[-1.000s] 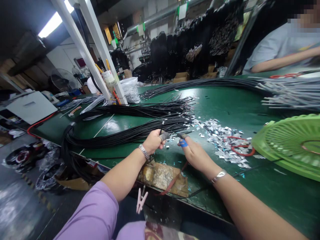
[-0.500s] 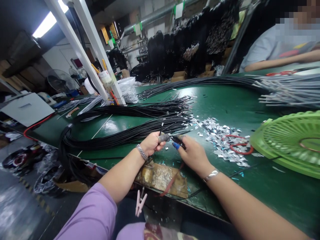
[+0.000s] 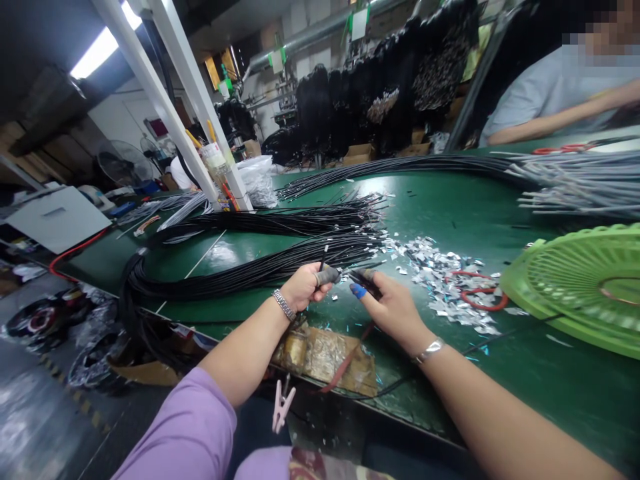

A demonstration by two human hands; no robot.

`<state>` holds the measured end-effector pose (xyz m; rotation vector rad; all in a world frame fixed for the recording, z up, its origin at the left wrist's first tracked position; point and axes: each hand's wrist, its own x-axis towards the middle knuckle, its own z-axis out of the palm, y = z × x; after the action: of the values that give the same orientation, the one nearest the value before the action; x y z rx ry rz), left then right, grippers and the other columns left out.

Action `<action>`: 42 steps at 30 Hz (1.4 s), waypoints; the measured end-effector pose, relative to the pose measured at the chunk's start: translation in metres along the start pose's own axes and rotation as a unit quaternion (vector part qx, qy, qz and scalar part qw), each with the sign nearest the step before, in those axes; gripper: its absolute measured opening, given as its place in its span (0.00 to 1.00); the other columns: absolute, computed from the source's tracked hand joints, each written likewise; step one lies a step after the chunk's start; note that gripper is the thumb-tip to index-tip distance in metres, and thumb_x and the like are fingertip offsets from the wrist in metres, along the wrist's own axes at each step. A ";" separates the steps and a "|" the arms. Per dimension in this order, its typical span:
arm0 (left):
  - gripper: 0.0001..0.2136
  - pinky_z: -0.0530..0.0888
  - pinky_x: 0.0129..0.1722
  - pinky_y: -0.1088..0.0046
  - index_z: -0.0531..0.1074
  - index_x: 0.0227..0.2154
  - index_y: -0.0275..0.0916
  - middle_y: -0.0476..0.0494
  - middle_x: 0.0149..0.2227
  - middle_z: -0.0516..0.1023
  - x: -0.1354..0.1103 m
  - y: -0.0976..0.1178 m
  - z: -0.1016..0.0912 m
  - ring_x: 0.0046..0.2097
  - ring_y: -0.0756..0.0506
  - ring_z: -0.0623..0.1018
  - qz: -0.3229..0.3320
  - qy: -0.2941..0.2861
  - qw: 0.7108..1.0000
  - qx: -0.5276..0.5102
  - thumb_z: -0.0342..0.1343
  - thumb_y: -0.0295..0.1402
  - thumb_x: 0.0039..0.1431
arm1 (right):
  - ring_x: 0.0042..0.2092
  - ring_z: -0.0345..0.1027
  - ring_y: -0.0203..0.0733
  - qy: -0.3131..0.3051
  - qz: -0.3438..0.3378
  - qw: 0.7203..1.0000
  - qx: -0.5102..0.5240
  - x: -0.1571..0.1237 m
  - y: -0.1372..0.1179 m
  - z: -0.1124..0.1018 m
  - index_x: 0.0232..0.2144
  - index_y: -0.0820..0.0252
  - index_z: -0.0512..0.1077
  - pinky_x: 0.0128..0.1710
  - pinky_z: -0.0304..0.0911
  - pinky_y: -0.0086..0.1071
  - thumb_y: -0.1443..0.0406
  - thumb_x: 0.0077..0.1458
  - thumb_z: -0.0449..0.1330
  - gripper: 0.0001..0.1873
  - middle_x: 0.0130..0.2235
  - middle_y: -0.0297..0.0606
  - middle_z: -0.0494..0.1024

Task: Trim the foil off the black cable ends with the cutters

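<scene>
reaching forward over the worktop, the left hand pinches a black cable; the right hand curls just beside it, its grip unclear.

one sleeve is lilac, both wristbands silver.

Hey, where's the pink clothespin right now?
In the head view, the pink clothespin sits low, left of centre, just below the left end of the brown taped board.
</scene>
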<state>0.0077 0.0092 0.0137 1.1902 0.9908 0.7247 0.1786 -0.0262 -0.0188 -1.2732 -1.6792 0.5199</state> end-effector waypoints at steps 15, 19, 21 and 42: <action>0.24 0.65 0.16 0.79 0.67 0.28 0.33 0.46 0.20 0.74 -0.002 -0.003 -0.006 0.18 0.51 0.72 -0.087 -0.175 0.977 0.084 0.62 0.52 0.44 | 0.28 0.62 0.39 -0.065 0.080 0.970 0.220 0.003 -0.004 -0.007 0.23 0.56 0.69 0.31 0.60 0.32 0.48 0.41 0.64 0.19 0.25 0.34 0.72; 0.24 0.60 0.14 0.81 0.68 0.27 0.32 0.49 0.17 0.71 0.000 -0.004 -0.008 0.15 0.54 0.68 -0.071 -0.170 0.979 0.088 0.63 0.52 0.43 | 0.29 0.63 0.40 -0.071 0.034 0.977 0.197 0.004 -0.001 -0.005 0.25 0.57 0.69 0.31 0.60 0.33 0.47 0.46 0.60 0.19 0.26 0.36 0.73; 0.23 0.56 0.13 0.82 0.68 0.26 0.32 0.51 0.16 0.69 0.001 -0.004 -0.007 0.14 0.56 0.65 -0.034 -0.117 0.987 0.103 0.63 0.51 0.43 | 0.27 0.62 0.39 -0.056 0.028 0.987 0.150 0.004 0.000 -0.004 0.24 0.56 0.68 0.29 0.58 0.33 0.47 0.48 0.58 0.19 0.24 0.35 0.72; 0.11 0.67 0.28 0.76 0.68 0.27 0.37 0.45 0.25 0.75 -0.011 -0.005 0.010 0.30 0.48 0.75 0.171 -0.023 0.833 0.525 0.52 0.39 0.57 | 0.26 0.61 0.38 -0.105 -0.035 0.990 0.084 0.007 0.010 -0.010 0.21 0.57 0.66 0.27 0.56 0.31 0.61 0.47 0.53 0.08 0.22 0.33 0.70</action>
<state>0.0118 -0.0054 0.0119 2.3833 1.1774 0.3782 0.1921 -0.0175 -0.0193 -1.0634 -1.8046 0.7584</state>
